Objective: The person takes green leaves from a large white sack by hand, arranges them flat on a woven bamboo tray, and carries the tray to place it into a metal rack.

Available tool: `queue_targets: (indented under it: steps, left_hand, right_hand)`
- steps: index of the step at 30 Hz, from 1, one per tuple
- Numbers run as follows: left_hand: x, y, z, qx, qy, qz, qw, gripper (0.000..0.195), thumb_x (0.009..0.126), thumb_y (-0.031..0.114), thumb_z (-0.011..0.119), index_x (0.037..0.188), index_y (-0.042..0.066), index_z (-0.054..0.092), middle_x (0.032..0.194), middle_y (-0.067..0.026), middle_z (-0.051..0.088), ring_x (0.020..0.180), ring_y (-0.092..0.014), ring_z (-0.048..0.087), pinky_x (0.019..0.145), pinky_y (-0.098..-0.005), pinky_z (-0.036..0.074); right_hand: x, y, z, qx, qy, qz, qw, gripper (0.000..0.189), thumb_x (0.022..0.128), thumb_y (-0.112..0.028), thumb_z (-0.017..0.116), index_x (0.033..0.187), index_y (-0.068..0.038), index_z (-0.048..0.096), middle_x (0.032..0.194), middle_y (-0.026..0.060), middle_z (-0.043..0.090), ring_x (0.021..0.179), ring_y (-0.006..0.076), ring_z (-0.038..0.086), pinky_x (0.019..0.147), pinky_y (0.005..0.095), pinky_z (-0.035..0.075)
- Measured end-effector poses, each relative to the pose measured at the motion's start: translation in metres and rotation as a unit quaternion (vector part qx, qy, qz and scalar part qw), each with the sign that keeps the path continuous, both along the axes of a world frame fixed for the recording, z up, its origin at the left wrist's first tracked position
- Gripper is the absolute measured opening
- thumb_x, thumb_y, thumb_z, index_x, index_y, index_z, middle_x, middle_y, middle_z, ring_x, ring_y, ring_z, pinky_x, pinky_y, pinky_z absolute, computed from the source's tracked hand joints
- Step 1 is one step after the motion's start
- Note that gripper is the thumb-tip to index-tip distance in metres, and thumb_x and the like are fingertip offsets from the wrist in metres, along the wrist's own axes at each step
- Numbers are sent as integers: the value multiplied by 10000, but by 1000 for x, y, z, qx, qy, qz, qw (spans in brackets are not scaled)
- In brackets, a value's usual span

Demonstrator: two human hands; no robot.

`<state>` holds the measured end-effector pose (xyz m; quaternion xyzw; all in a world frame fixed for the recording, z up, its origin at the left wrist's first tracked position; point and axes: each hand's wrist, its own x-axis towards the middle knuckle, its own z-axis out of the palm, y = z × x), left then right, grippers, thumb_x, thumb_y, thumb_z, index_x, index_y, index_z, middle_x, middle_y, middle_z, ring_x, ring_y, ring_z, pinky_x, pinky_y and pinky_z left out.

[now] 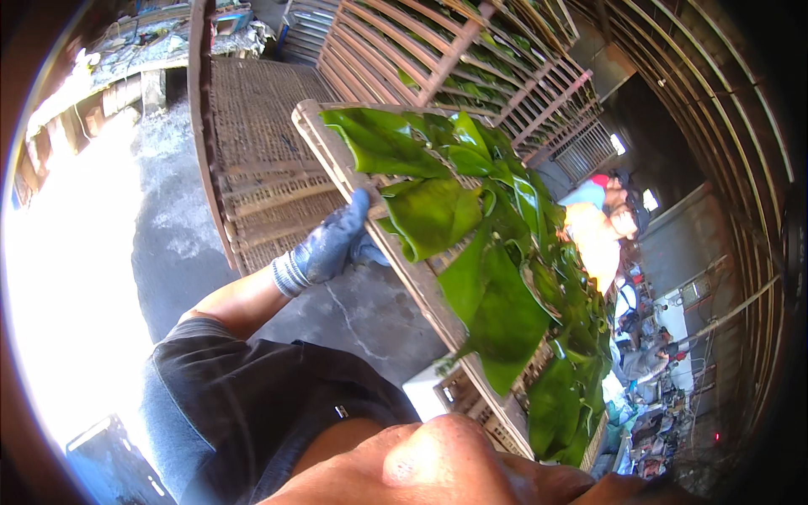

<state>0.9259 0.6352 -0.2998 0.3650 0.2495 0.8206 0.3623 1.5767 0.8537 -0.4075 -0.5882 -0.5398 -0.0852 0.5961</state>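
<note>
My left hand [333, 243], in a blue-grey work glove with a knit cuff, grips the long near edge of a wooden-framed woven tray [413, 278]. The thumb lies against the outer rim and the fingers curl underneath. Large glossy green leaves [495, 303] cover the tray, overlapping one another, and some curl at their edges. Between them, bits of the woven slats show through. The tray slants across the view from upper left to lower right. My right hand is out of view; the far end of the tray passes beyond my chin at the bottom.
A tall slatted wooden rack [404, 47] holding more leaves stands behind the tray. Woven panels [265, 120] lean beside it. Two people [596, 221] stand close past the tray's far side, with others farther back. Grey concrete floor [173, 208] runs to the left.
</note>
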Motion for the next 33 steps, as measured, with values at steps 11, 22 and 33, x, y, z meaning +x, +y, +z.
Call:
queue_targets:
  steps: [11, 22, 33]
  left_hand:
    - [-47, 18, -18, 120, 219, 52, 967, 537, 1018, 353, 531, 1445, 43, 433, 1343, -98, 604, 840, -192, 743, 763, -263, 615]
    - [-2, -34, -5, 188, 174, 95, 962, 579, 1032, 453, 463, 1396, 4, 472, 1065, -119, 710, 727, -193, 735, 663, -287, 639]
    - [64, -186, -10, 162, 146, 208, 953, 517, 1053, 339, 425, 1504, 99, 345, 1113, -58, 693, 755, -136, 713, 663, -299, 637]
  right_hand:
    - [-33, -3, -38, 73, -265, -89, 957, 443, 840, -264, 709, 1101, 65, 568, 964, 151, 662, 866, 272, 652, 814, 391, 537]
    - [48, -37, -70, 158, -329, -139, 920, 451, 840, -285, 722, 1070, 76, 579, 886, 152, 676, 787, 266, 673, 751, 374, 553]
    - [102, -232, 12, 239, -307, -93, 916, 381, 882, -271, 701, 1029, 72, 624, 888, 193, 677, 794, 288, 697, 780, 388, 584]
